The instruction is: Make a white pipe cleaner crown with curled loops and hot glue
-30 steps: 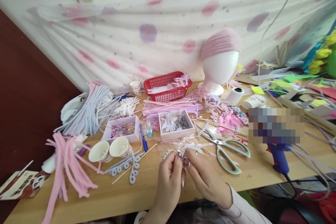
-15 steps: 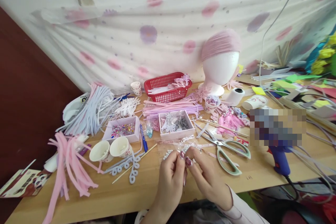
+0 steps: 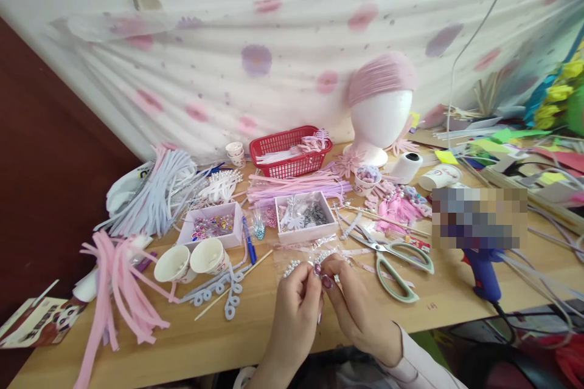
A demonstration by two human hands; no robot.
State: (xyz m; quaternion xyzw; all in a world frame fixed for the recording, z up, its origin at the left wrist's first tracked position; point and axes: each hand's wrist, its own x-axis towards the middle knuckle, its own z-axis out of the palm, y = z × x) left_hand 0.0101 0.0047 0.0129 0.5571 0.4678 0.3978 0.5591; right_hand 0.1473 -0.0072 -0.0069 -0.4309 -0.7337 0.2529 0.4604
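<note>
My left hand (image 3: 297, 304) and my right hand (image 3: 360, 304) meet above the front of the wooden table (image 3: 191, 346), thumbs and fingers pinched together. Whatever lies between the fingertips is too small and too covered to name. Just behind them rests a clear plastic bag of white pearl beads (image 3: 292, 268), partly hidden by my fingers. A white box of silver and white pieces (image 3: 306, 219) stands beyond the bag. Green-handled scissors (image 3: 392, 261) lie spread to the right of my right hand. Left of my left hand are a looped grey-blue pipe cleaner (image 3: 232, 289) and a thin wooden stick (image 3: 214, 302).
Two paper cups (image 3: 207, 255) and pink fuzzy strips (image 3: 123, 292) are at left. A box of coloured gems (image 3: 214, 225), a red basket (image 3: 292, 152) and a white foam head (image 3: 381, 115) stand farther back. A blue glue gun (image 3: 486, 273) with a cord is at right.
Both hands stay pinched together in nearly the same place, with only a slight shift of the fingers. The whole view has moved a little.
</note>
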